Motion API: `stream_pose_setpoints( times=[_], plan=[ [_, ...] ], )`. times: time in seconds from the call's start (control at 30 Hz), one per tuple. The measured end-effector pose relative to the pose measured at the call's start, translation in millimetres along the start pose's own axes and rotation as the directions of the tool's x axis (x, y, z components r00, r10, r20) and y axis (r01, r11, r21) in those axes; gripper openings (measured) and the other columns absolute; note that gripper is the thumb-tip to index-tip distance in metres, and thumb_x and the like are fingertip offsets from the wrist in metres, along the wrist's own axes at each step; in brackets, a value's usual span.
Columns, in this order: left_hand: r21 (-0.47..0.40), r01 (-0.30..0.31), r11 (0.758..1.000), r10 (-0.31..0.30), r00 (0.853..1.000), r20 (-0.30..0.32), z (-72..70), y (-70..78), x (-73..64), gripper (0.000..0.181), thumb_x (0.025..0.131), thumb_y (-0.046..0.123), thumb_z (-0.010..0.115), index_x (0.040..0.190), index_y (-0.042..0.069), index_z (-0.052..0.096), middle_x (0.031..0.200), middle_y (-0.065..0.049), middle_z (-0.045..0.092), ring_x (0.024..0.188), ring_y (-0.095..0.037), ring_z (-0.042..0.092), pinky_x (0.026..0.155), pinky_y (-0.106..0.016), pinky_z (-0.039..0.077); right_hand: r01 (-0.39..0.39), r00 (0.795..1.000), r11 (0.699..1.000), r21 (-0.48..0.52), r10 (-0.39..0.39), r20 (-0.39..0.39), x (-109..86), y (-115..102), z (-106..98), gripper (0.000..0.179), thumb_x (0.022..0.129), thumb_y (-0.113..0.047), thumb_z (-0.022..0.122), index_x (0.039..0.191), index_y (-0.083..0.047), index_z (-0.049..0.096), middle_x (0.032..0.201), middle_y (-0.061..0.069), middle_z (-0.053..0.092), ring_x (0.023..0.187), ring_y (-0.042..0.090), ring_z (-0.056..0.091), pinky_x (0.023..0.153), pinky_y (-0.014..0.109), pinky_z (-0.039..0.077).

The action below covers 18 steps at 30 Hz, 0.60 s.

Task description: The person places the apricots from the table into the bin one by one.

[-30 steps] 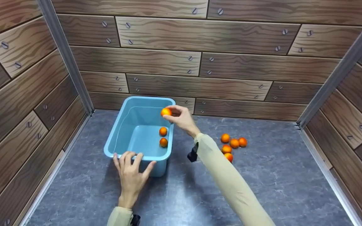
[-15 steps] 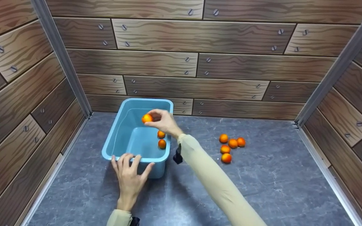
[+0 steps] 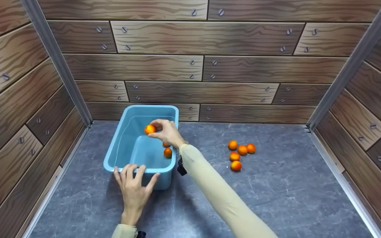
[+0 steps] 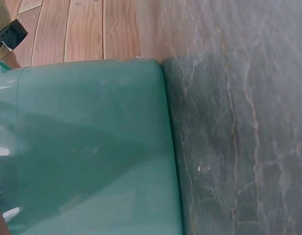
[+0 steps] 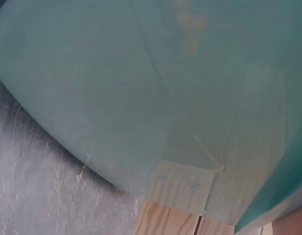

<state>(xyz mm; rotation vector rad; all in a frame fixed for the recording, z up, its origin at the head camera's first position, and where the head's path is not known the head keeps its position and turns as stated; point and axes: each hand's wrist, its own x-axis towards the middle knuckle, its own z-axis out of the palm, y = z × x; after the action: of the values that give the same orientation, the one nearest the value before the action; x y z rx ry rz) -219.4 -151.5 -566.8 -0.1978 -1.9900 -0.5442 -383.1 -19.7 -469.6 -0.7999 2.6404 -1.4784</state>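
Small orange [image 3: 149,129]: located over the interior of the blue plastic tub [image 3: 121,145]; its exact height relative to the rim cannot be determined. The right hand [image 3: 168,133] pinches it between thumb and fingers, so the right grip is narrow. The left hand [image 3: 132,190] rests its fingertips on the tub's near rim, with fingers and thumb spread; the left grip is wide. Two oranges [image 3: 167,152] lie inside the tub near its right wall, one partly hidden by the right hand. Five oranges [image 3: 242,150] form a cluster on the grey marbled desk [image 3: 286,185], right of the tub.
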Motion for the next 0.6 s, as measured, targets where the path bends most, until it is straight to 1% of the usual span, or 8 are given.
stream_pose_setpoints(
  times=[0.07, 0.13, 0.23, 0.33, 0.37, 0.47, 0.57, 0.6],
  plan=[
    [0.003, 0.002, 1.0, -0.002, 1.0, 0.001, -0.2, 0.3, -0.2, 0.057, 0.085, 0.063, 0.063, 0.092, 0.007, 0.069, 0.095, -0.014, 0.058, 0.102, -0.035, 0.052, 0.111, -0.066, 0.014, 0.002, 1.0, 1.0, 0.0, -0.002, 0.014, -0.1, -0.1, 0.2, 0.037, 0.085, -0.023, 0.077, 0.121, -0.015, 0.067, 0.111, -0.001, 0.071, 0.097, 0.009, 0.066, 0.085, 0.025, 0.053],
    [0.003, 0.003, 1.0, -0.003, 1.0, 0.001, -0.3, 0.6, -0.4, 0.057, 0.085, 0.063, 0.063, 0.092, 0.007, 0.069, 0.095, -0.014, 0.058, 0.103, -0.035, 0.052, 0.111, -0.066, 0.014, -0.001, 1.0, 1.0, -0.006, 0.001, 0.027, 0.1, -0.3, 0.5, 0.037, 0.086, -0.023, 0.077, 0.121, -0.015, 0.067, 0.111, -0.001, 0.072, 0.095, 0.009, 0.066, 0.079, 0.022, 0.053],
    [0.002, 0.002, 1.0, -0.002, 1.0, -0.002, 0.2, 0.8, 0.3, 0.057, 0.085, 0.063, 0.063, 0.092, 0.007, 0.069, 0.095, -0.014, 0.058, 0.102, -0.035, 0.052, 0.111, -0.066, 0.014, -0.029, 0.999, 0.999, -0.017, 0.029, 0.042, 0.4, -1.5, 0.1, 0.037, 0.086, -0.023, 0.076, 0.122, -0.016, 0.068, 0.111, 0.0, 0.071, 0.086, 0.013, 0.066, 0.059, 0.023, 0.051],
    [-0.001, 0.001, 1.0, -0.001, 1.0, 0.0, 1.3, 0.6, 1.4, 0.056, 0.085, 0.063, 0.064, 0.093, 0.008, 0.068, 0.095, -0.014, 0.058, 0.103, -0.035, 0.052, 0.111, -0.066, 0.014, -0.047, 0.997, 0.998, -0.041, 0.049, 0.052, 1.2, -2.7, -0.4, 0.039, 0.087, -0.021, 0.076, 0.124, -0.015, 0.068, 0.111, 0.002, 0.071, 0.08, 0.017, 0.065, 0.048, 0.025, 0.047],
    [-0.003, 0.001, 1.0, -0.001, 1.0, 0.0, 1.6, 0.5, 1.5, 0.056, 0.085, 0.063, 0.064, 0.093, 0.008, 0.068, 0.095, -0.014, 0.058, 0.103, -0.035, 0.052, 0.111, -0.066, 0.014, -0.046, 0.997, 0.997, -0.059, 0.05, 0.056, 1.5, -2.9, -0.2, 0.039, 0.087, -0.021, 0.076, 0.125, -0.014, 0.067, 0.112, 0.002, 0.071, 0.081, 0.017, 0.066, 0.049, 0.025, 0.048],
    [-0.003, 0.001, 1.0, -0.001, 1.0, 0.0, 2.0, 0.1, 1.2, 0.056, 0.085, 0.063, 0.064, 0.092, 0.008, 0.068, 0.095, -0.014, 0.058, 0.103, -0.035, 0.052, 0.111, -0.066, 0.014, -0.019, 0.997, 0.991, -0.132, 0.028, 0.068, 2.7, -3.0, 1.2, 0.04, 0.086, -0.02, 0.076, 0.125, -0.012, 0.068, 0.113, 0.002, 0.071, 0.091, 0.015, 0.067, 0.066, 0.024, 0.054],
    [-0.001, 0.002, 1.0, -0.002, 1.0, 0.0, 1.7, -0.2, 0.6, 0.057, 0.085, 0.064, 0.063, 0.092, 0.008, 0.068, 0.095, -0.014, 0.058, 0.102, -0.034, 0.052, 0.111, -0.066, 0.015, 0.004, 0.996, 0.98, -0.199, 0.014, 0.089, 3.0, -3.2, 3.3, 0.038, 0.086, -0.021, 0.077, 0.123, -0.013, 0.069, 0.114, 0.001, 0.071, 0.099, 0.013, 0.066, 0.085, 0.025, 0.054],
    [0.0, 0.002, 1.0, -0.002, 1.0, 0.002, 1.6, -0.3, 0.6, 0.057, 0.085, 0.064, 0.062, 0.092, 0.008, 0.068, 0.095, -0.014, 0.058, 0.102, -0.034, 0.052, 0.111, -0.066, 0.015, 0.007, 0.995, 0.977, -0.212, 0.013, 0.095, 3.0, -3.3, 3.9, 0.038, 0.086, -0.021, 0.077, 0.122, -0.013, 0.07, 0.115, 0.0, 0.071, 0.1, 0.013, 0.066, 0.088, 0.027, 0.054]
  ],
)
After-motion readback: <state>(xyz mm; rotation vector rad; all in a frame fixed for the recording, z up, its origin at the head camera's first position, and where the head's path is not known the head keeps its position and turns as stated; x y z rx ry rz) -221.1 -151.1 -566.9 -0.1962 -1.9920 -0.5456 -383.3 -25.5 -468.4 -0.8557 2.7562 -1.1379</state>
